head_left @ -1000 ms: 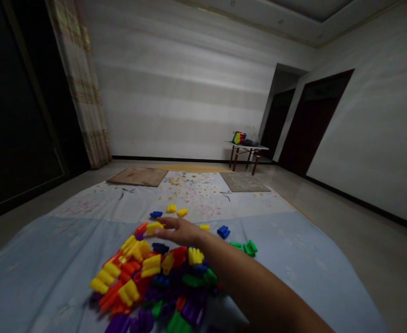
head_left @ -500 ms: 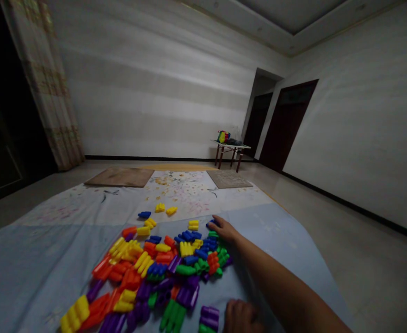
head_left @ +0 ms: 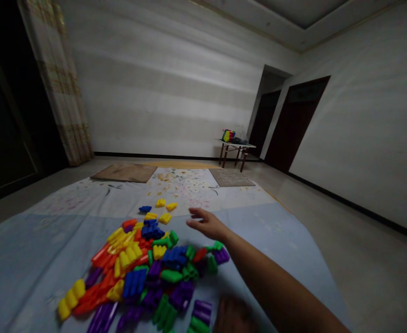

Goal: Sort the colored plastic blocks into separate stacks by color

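Observation:
A heap of plastic toy pieces lies on the bedsheet, with yellow [head_left: 130, 254], orange [head_left: 95, 296], blue [head_left: 134, 282], green [head_left: 164, 314] and purple pieces [head_left: 182, 293] mixed together. My right hand [head_left: 208, 224] reaches in from the lower right beyond the heap's far right side. Its fingers point left, apart, with nothing between them. Near the bottom edge, my left hand [head_left: 234, 315] is a dark blur right of a purple piece [head_left: 202, 311]; its fingers cannot be made out. Several loose pieces, including a blue one [head_left: 145, 209] and a yellow one [head_left: 160, 202], lie beyond the heap.
A brown mat [head_left: 125, 173] and a patterned grey mat [head_left: 231, 177] lie at the sheet's far edge. Behind them, a small table [head_left: 238, 144] carries a colourful bag [head_left: 228, 135]. A curtain [head_left: 68, 92] hangs at the left and a dark door [head_left: 299, 125] stands at the right.
My right hand has moved left and its fingers have come off the blue piece they were touching. Several pieces in the heap have shifted, some leftward. The view has turned slightly left.

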`<action>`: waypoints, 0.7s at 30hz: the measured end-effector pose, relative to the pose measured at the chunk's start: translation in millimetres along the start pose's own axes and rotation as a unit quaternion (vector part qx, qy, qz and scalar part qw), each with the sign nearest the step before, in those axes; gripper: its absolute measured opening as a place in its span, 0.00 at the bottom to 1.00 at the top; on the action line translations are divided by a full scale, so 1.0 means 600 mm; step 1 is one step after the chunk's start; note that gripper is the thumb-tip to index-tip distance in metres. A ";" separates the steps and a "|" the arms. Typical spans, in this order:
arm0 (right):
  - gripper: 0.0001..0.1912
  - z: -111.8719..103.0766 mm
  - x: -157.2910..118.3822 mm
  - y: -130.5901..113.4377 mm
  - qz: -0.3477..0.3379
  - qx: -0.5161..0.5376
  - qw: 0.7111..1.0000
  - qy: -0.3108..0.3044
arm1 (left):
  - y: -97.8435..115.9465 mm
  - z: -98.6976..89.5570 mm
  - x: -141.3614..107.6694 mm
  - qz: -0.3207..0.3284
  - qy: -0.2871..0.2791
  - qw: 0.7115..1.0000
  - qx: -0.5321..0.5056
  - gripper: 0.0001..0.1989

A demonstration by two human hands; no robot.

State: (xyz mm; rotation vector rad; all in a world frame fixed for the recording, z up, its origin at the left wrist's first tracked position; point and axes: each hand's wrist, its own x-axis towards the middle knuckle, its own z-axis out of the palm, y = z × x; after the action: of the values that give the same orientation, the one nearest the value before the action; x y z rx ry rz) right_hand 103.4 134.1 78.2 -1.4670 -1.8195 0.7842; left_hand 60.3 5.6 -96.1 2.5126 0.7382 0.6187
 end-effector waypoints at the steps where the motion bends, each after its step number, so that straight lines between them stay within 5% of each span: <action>1: 0.33 -0.035 -0.031 0.029 0.020 -0.021 0.999 0.015 | -0.005 0.009 -0.005 0.014 0.019 0.999 0.029 0.04; 5: 0.40 -0.139 -0.156 0.137 0.156 -0.180 0.971 -0.008 | -0.010 0.014 -0.017 0.102 0.099 0.987 0.078 0.08; 8: 0.42 -0.151 -0.206 0.163 0.182 -0.232 0.953 -0.068 | 0.006 -0.008 -0.019 0.098 0.125 0.983 0.087 0.10; 15: 0.51 -0.045 -0.133 0.093 0.102 -0.176 0.970 -0.131 | 0.039 -0.056 -0.022 0.054 0.051 0.995 0.072 0.07; 19: 0.51 0.028 -0.066 0.050 0.087 -0.094 0.972 -0.196 | 0.059 -0.078 -0.011 -0.024 -0.032 0.999 -0.030 0.07; 21: 0.49 0.062 -0.037 0.029 0.070 -0.082 0.979 -0.176 | 0.071 -0.093 -0.012 -0.044 -0.039 0.996 -0.069 0.10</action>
State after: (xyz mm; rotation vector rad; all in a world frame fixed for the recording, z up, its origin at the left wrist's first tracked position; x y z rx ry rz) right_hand 87.1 114.0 39.2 -1.6588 -2.0989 1.0395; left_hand 42.1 -15.0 -31.2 2.3497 0.7475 0.5197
